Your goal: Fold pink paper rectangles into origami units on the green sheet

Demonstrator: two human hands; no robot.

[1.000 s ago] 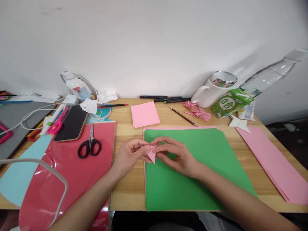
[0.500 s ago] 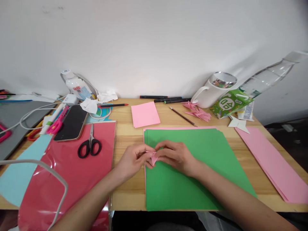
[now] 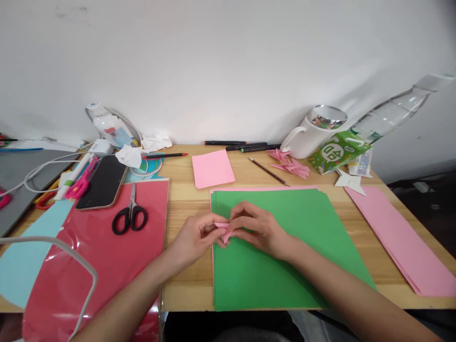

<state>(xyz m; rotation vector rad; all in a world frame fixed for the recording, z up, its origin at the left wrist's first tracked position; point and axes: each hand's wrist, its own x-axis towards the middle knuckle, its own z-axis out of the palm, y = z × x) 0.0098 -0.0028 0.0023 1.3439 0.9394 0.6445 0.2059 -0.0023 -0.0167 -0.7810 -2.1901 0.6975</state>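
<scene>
- The pink folded piece (image 3: 225, 230) is right at the left edge of the green sheet (image 3: 285, 266), pinched between both hands just above it. Whether it touches the sheet, I cannot tell.
- A second ago a wider triangle of it hung down in plain sight. Now only a thin sliver and a small tip show between the fingers.
- The left hand (image 3: 197, 235) comes in from 9 o'clock with thumb and fingertips clamped on the piece's left end.
- The right hand (image 3: 260, 228) closes in from 3 o'clock, fingers curled over and gripping the other end. The two hands have drawn closer together and now nearly touch.
- My read: the paper has been squeezed narrower, so a fold is being tightened rather than opened out.
- Nothing else on the table (image 3: 188, 199) has shifted; only the view has slid a touch.
- At 12 o'clock from the piece lies a small pink sheet (image 3: 213, 168), untouched.
- At 1 o'clock, a pencil (image 3: 269, 171) and beyond it a cluster of finished pink folds (image 3: 290, 165), next to a white mug (image 3: 313, 130).
- At 9 o'clock, black scissors (image 3: 130, 216) rest on a red sheet (image 3: 107, 266), well apart from the hands.
- Far out at 3 o'clock, a stack of pink strips (image 3: 399, 237) runs along the table's right side.
</scene>
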